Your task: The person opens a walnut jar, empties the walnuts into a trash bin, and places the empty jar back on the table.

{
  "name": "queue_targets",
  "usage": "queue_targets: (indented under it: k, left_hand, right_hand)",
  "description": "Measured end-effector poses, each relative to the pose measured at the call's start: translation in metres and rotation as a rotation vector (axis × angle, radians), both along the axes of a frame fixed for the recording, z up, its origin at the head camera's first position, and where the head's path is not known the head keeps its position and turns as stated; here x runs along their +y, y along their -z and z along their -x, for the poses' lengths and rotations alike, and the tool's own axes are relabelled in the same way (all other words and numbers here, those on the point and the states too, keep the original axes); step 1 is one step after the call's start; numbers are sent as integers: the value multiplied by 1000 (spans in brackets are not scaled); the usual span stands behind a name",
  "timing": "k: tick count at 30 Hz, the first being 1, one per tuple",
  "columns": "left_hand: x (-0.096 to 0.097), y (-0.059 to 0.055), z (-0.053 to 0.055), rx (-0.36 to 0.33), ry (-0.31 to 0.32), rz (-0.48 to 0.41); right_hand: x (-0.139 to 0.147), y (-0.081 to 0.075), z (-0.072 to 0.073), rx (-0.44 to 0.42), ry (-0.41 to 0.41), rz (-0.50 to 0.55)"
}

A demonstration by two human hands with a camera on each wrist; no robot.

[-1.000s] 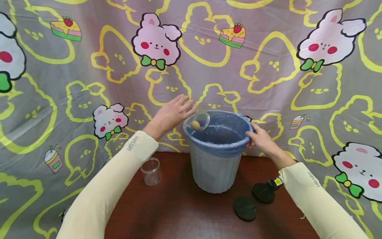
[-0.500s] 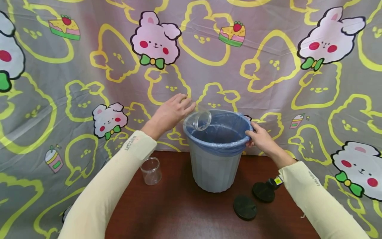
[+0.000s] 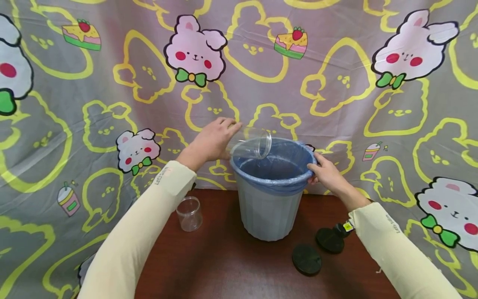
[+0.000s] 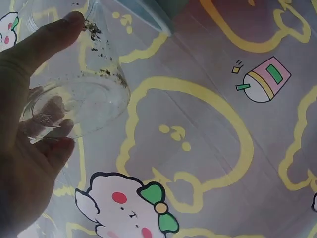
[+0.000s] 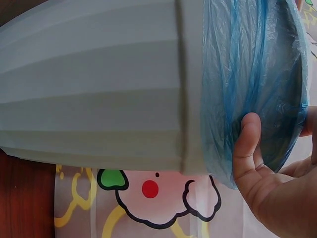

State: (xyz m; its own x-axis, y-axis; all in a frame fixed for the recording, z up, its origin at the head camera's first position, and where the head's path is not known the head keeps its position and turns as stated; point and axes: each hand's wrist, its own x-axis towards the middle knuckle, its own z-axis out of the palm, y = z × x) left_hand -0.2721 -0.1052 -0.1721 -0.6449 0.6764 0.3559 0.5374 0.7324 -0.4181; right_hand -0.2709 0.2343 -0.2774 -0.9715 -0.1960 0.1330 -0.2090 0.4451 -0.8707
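My left hand grips a clear jar near its base, tilted on its side with the mouth over the bin's left rim. In the left wrist view, dark specks cling to the inner wall of the jar, and the thumb and fingers wrap round it. A grey ribbed trash bin stands upright on the table, lined with a blue plastic bag folded over its rim. My right hand pinches the bin's right rim through the bag, as the right wrist view also shows.
A second clear jar stands on the brown table left of the bin. Two black round lids lie at the front right, one close to the right sleeve. A patterned curtain hangs right behind the bin.
The left hand has tipped the jar from mouth-down towards level, its mouth swinging right. A round tan thing seen at its mouth one second ago is out of sight. The right hand stays put.
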Motion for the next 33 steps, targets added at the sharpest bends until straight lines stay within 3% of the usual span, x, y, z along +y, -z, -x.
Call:
queue_targets:
  k: [2, 5, 9, 13, 21, 33]
  left_hand:
    - [0, 0, 1, 83, 25, 62]
    - [0, 1, 2, 153, 61, 81]
    - [-2, 2, 0, 94, 60, -24]
    - [-2, 1, -1, 59, 51, -57]
    - [-8, 8, 2, 109, 61, 3]
    - [-16, 12, 3, 69, 76, -34]
  right_hand:
    - [-1, 0, -1, -6, 1, 6]
    - [-1, -1, -2, -8, 2, 9]
    - [-2, -1, -3, -2, -3, 6]
    - [-2, -3, -3, -7, 5, 8]
    - [-3, -3, -5, -9, 6, 5]
    - [-2, -1, -5, -8, -2, 29]
